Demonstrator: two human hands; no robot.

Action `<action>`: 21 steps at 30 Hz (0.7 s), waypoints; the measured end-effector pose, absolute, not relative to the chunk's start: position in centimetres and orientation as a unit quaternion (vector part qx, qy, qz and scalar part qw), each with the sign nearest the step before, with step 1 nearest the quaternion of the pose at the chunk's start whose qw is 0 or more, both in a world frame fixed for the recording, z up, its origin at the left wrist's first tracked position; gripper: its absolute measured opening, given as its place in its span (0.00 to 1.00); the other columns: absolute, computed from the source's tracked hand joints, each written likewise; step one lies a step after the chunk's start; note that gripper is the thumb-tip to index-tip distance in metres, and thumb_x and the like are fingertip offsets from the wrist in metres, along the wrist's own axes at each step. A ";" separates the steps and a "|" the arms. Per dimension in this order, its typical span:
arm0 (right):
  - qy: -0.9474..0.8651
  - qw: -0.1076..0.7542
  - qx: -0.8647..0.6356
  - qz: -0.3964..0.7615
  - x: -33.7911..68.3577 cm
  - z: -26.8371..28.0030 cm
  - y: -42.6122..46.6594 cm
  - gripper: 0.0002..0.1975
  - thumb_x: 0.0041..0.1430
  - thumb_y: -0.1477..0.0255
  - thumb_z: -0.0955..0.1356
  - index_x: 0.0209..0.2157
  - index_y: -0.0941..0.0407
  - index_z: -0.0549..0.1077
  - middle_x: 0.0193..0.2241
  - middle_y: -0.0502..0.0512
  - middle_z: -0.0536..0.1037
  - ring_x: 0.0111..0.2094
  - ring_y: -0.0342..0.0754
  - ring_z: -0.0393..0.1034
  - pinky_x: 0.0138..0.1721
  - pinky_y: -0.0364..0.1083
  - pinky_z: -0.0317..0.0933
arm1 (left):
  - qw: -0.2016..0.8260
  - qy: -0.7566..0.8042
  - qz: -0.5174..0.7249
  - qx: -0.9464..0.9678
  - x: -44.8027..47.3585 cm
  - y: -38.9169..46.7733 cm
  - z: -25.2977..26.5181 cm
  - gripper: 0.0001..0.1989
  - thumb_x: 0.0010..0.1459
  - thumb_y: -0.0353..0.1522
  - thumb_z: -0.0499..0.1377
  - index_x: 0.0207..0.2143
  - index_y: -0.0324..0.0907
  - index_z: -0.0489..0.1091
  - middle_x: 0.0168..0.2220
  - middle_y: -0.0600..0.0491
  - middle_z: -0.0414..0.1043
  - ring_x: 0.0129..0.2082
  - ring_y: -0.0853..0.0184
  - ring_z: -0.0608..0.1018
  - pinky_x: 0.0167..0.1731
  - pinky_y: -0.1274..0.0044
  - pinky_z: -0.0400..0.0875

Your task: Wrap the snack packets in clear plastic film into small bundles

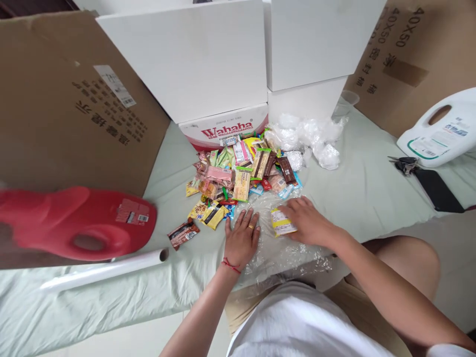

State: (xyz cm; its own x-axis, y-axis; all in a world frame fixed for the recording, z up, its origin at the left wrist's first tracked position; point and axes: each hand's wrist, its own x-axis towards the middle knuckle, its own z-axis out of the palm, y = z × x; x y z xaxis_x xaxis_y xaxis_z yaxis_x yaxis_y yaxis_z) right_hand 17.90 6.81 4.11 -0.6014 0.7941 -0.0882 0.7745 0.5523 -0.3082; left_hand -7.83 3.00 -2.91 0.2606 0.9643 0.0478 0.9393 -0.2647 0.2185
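On the near side of the snack pile (241, 181), clear film (265, 250) spreads from the pile's edge back toward the person. The left hand (241, 240) lies palm down with fingers parted and pointing at the pile, while the right hand (307, 220), its forearm slanting in from the right, covers one end of something, gripping or merely pressing, I cannot tell: a yellow-and-white packet (283, 224) just short of the pile, bands running crosswise, uncovered end facing left, long axis partly hidden.
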 end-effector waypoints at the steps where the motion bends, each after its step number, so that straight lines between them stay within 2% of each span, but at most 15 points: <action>1: -0.880 0.052 -0.444 0.163 18.3 4.6 6.8 0.39 0.57 0.63 0.75 0.66 0.58 0.65 0.55 0.68 0.70 0.59 0.64 0.62 0.66 0.63 0.49 | 0.083 0.602 0.091 0.789 -7.9 3.0 -2.9 0.24 0.74 0.38 0.47 0.68 0.49 0.65 0.72 0.47 0.60 0.72 0.52 0.62 0.69 0.42 0.45; 4: -0.889 0.096 -0.414 0.172 17.9 5.5 6.6 0.39 0.57 0.64 0.75 0.67 0.59 0.64 0.58 0.68 0.68 0.61 0.63 0.60 0.67 0.61 0.51 | 0.115 0.601 0.122 0.781 -8.1 3.1 -2.9 0.23 0.74 0.38 0.46 0.67 0.49 0.66 0.71 0.47 0.62 0.72 0.53 0.63 0.70 0.43 0.43; 8: -0.909 0.044 -0.374 0.176 14.4 3.8 6.2 0.40 0.57 0.64 0.76 0.68 0.57 0.63 0.59 0.69 0.70 0.68 0.65 0.54 0.70 0.68 0.39 | 0.164 0.600 0.192 0.759 -9.0 3.4 -3.5 0.24 0.75 0.38 0.43 0.66 0.47 0.67 0.69 0.46 0.66 0.71 0.57 0.65 0.71 0.46 0.42; 11: -0.904 0.013 -0.376 0.203 13.6 2.1 5.9 0.41 0.59 0.62 0.75 0.70 0.56 0.61 0.64 0.69 0.67 0.71 0.66 0.49 0.70 0.73 0.35 | 0.187 0.595 0.256 0.739 -10.0 3.6 -4.1 0.23 0.75 0.38 0.44 0.63 0.46 0.70 0.67 0.46 0.68 0.69 0.59 0.68 0.71 0.49 0.49; 13: -0.899 0.048 -0.386 0.204 15.2 1.8 5.1 0.43 0.60 0.57 0.75 0.71 0.55 0.60 0.68 0.69 0.63 0.72 0.67 0.48 0.71 0.74 0.35 | 0.179 0.576 0.296 0.740 -10.5 3.7 -3.9 0.21 0.74 0.38 0.47 0.60 0.47 0.73 0.66 0.47 0.70 0.71 0.57 0.65 0.70 0.50 0.55; 15: -0.895 0.117 -0.390 0.180 17.9 1.8 3.4 0.41 0.62 0.55 0.74 0.70 0.54 0.60 0.68 0.68 0.63 0.72 0.65 0.50 0.72 0.72 0.39 | 0.145 0.555 0.329 0.750 -11.0 3.4 -3.2 0.17 0.73 0.38 0.51 0.56 0.48 0.76 0.66 0.48 0.70 0.73 0.55 0.61 0.69 0.50 0.58; 17: -0.892 0.179 -0.386 0.151 21.1 1.7 1.1 0.38 0.65 0.56 0.71 0.70 0.54 0.60 0.66 0.68 0.66 0.70 0.63 0.55 0.71 0.68 0.46 | 0.097 0.536 0.357 0.759 -11.5 2.6 -2.0 0.15 0.71 0.35 0.54 0.54 0.48 0.77 0.66 0.48 0.70 0.74 0.54 0.59 0.69 0.50 0.59; 19: -0.898 0.191 -0.377 0.125 23.9 0.9 -1.2 0.38 0.66 0.58 0.71 0.71 0.54 0.58 0.66 0.67 0.66 0.68 0.62 0.58 0.70 0.67 0.52 | 0.056 0.502 0.379 0.775 -12.1 1.1 -0.9 0.15 0.70 0.32 0.56 0.56 0.48 0.74 0.64 0.47 0.72 0.73 0.54 0.61 0.68 0.51 0.61; 21: -0.912 0.168 -0.362 0.093 25.7 -0.8 -3.2 0.37 0.67 0.63 0.71 0.72 0.53 0.57 0.67 0.66 0.66 0.68 0.62 0.59 0.69 0.68 0.53 | 0.048 0.426 0.380 0.820 -12.7 -0.9 -0.5 0.20 0.68 0.34 0.59 0.61 0.47 0.69 0.62 0.44 0.74 0.70 0.54 0.66 0.66 0.54 0.65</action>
